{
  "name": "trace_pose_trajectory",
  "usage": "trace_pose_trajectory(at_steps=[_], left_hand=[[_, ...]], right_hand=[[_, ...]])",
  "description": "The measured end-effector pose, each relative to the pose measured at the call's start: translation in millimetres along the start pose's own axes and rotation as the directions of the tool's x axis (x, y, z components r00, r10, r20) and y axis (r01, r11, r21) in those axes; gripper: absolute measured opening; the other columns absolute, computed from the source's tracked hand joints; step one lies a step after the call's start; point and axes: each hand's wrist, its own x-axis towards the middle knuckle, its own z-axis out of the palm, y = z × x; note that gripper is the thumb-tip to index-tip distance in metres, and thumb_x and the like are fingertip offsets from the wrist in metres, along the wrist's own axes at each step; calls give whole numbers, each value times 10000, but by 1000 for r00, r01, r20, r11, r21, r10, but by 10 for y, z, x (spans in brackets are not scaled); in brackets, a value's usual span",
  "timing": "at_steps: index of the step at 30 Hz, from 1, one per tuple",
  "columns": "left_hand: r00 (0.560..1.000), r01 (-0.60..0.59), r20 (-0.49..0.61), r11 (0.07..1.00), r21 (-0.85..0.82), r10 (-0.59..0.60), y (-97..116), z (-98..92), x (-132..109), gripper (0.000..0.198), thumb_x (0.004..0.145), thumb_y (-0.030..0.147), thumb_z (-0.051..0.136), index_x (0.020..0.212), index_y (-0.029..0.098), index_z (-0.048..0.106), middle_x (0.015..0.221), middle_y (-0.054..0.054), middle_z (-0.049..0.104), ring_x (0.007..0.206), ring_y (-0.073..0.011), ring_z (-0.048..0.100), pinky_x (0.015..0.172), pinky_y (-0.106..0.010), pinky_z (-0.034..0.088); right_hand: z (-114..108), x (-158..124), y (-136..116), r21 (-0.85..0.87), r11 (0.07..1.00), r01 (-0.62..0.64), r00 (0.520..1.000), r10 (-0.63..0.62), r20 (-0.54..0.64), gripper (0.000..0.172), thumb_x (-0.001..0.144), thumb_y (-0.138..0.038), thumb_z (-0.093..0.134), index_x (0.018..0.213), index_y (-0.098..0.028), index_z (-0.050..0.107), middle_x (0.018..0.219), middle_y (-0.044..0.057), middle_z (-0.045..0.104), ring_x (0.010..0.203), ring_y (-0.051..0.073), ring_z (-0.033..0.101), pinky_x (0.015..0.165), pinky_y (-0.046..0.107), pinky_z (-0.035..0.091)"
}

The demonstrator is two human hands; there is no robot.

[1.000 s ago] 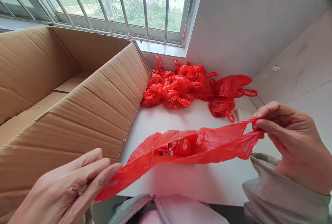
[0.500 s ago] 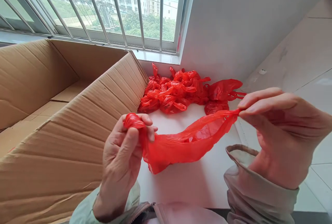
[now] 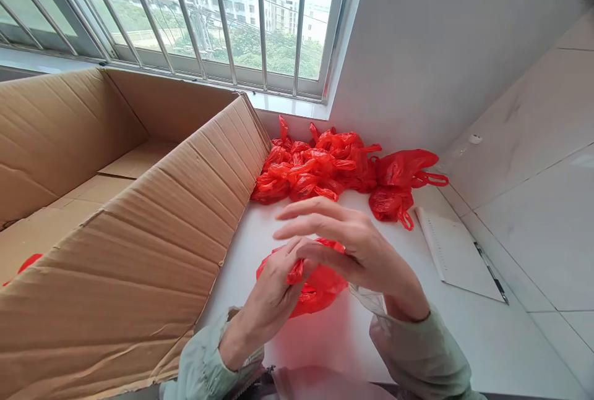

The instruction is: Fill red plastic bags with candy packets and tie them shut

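Note:
Low over the white surface, a red plastic bag (image 3: 320, 292) hangs bunched between my hands. My left hand (image 3: 273, 292) is closed round part of it, and a bit of red film shows between thumb and fingers. Directly above and to the right, my right hand (image 3: 350, 242) arches over my left hand with its fingers spread. The right thumb reaches to the left fingertips and the film there; whether it pinches the bag is hidden. Behind the hands, a pile of knotted red bags (image 3: 306, 165) lies against the wall.
An open cardboard box (image 3: 185, 202) fills the left side, with a bit of red inside. Two red bags (image 3: 403, 168) sit right of the pile. A notebook (image 3: 459, 251) and a pen (image 3: 492, 273) lie at the right. A barred window is behind.
My right hand has moved left, from the stretched end of the bag to above my left hand. The bag has gone from stretched out to bunched. The view has shifted slightly, showing the notebook and pen.

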Motion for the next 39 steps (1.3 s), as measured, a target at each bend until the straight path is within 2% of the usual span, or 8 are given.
trace_pose_trajectory(at_steps=[9, 16, 20, 22, 26, 30, 35, 39], left_hand=[[984, 169, -61, 986, 2, -168, 5, -9, -25, 274, 1023, 421, 287, 916, 221, 440, 788, 23, 497, 641, -131, 438, 614, -257, 374], [905, 423, 199, 837, -346, -376, -2, -140, -3, 407, 995, 558, 308, 903, 213, 504, 570, 50, 509, 507, -117, 456, 502, -224, 357], [910, 414, 238, 758, -505, -338, -67, -220, -14, 289, 924, 466, 553, 1007, 191, 584, 809, -23, 645, 719, -152, 594, 639, -244, 457], [916, 387, 287, 806, -449, -280, -83, -247, -33, 216, 880, 387, 627, 908, 175, 600, 808, -24, 637, 691, -138, 569, 608, -230, 437], [970, 82, 231, 997, -13, -76, -38, -244, -66, 89, 852, 172, 588, 788, 196, 530, 679, 37, 565, 562, -98, 452, 524, -212, 344], [954, -301, 118, 863, 406, 277, -10, -179, -58, 201, 927, 102, 441, 773, 200, 524, 721, 14, 635, 609, -125, 536, 613, -245, 405], [951, -239, -90, 890, 388, 294, -135, -73, -45, 227, 962, 121, 426, 867, 195, 618, 928, -36, 717, 768, -144, 638, 740, -251, 481], [930, -295, -29, 792, 535, 367, -219, -104, -66, 271, 962, 84, 406, 820, 179, 617, 872, -53, 664, 739, -143, 600, 684, -247, 487]], right_hand=[[4, -346, 433, 248, 888, -388, 913, 407, -30, 159, 907, -296, 632, 845, -168, 701, 775, 19, 702, 719, 139, 648, 678, 245, 527], [161, -345, 136, 104, 971, -216, 922, 238, -306, 86, 900, -183, 607, 888, -212, 687, 797, 28, 702, 734, 155, 642, 689, 269, 516], [181, -467, -73, 17, 999, -44, 997, 43, 58, 181, 945, -167, 508, 907, -219, 677, 818, 36, 711, 728, 150, 628, 690, 275, 509], [161, -510, -69, 38, 998, -51, 982, 44, 182, 158, 952, -204, 530, 910, -217, 682, 818, 32, 715, 717, 140, 626, 684, 261, 508], [171, -459, 181, 245, 946, -213, 968, 238, -81, 205, 971, -309, 530, 1088, -210, 665, 1011, 68, 720, 946, 176, 660, 834, 292, 522], [288, -327, 486, 342, 874, -346, 937, 305, 168, 339, 1025, -320, 372, 1221, -206, 623, 1032, 46, 704, 891, 148, 654, 788, 262, 522], [379, -299, 638, 255, 908, -332, 911, 238, 337, 295, 905, -146, 505, 1165, -195, 634, 953, 7, 684, 692, 106, 578, 606, 207, 472], [350, -332, 582, -105, 958, -266, 959, 274, 70, 227, 939, -129, 477, 939, -175, 699, 837, 28, 703, 715, 133, 616, 655, 234, 475]])
